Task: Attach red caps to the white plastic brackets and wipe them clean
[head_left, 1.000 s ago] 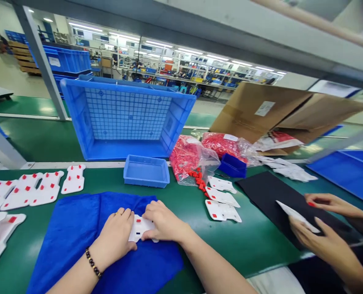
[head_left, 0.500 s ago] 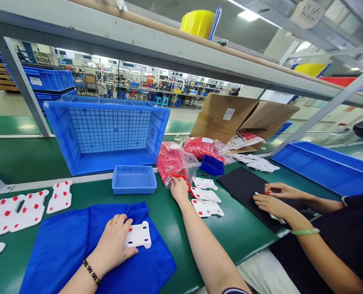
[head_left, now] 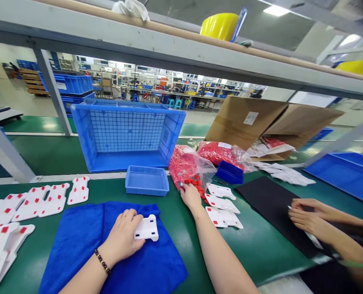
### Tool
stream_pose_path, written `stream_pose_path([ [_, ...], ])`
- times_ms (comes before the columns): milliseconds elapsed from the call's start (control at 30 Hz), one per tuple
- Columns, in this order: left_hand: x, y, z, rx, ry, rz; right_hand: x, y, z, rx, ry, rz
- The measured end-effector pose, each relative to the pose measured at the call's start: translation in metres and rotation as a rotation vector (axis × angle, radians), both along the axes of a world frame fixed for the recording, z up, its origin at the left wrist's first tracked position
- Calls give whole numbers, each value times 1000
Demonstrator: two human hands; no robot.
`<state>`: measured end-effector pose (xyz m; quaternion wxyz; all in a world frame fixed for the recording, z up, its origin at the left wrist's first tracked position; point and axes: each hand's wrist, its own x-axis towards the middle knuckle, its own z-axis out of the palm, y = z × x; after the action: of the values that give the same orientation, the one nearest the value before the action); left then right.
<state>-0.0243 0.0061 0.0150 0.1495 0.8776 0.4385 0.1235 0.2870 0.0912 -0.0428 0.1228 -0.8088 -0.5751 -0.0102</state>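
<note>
My left hand (head_left: 124,232) is closed on a white plastic plate (head_left: 147,228) with small rectangular slots. The plate rests on a blue cloth (head_left: 86,245), its near part covered by my fingers. My right hand (head_left: 191,197) reaches to a pile of small red plastic pieces (head_left: 196,181) at the mouth of a clear bag of red pieces (head_left: 183,163). Its fingertips are pressed together there, and what they pinch is too hidden to name. Right of it lie several white plates (head_left: 222,203), some with red pieces in them.
White plates with red inserts (head_left: 54,200) lie at the left. Behind the cloth are a small blue tray (head_left: 147,190) and a large tipped blue crate (head_left: 129,161). A co-worker's hands (head_left: 310,216) work over a black mat (head_left: 270,208) at right. A shelf beam (head_left: 175,45) crosses above.
The view has swung left, so the scene sits farther right in it. My left hand still grips the white plate; my right hand stays at the red pieces, its fingers drawn closer together.
</note>
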Motion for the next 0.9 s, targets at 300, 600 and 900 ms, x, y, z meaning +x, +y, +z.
stream_pose_path([
  [300,-6,-9,-2,-2,-2,67,14,-1,-18,-98,-30,73],
  [600,-8,-11,-7,6,-48,113,29,-14,-12,266,138,-60],
  [900,-9,-4,-6,-67,-468,207,-46,3,51,318,643,294],
])
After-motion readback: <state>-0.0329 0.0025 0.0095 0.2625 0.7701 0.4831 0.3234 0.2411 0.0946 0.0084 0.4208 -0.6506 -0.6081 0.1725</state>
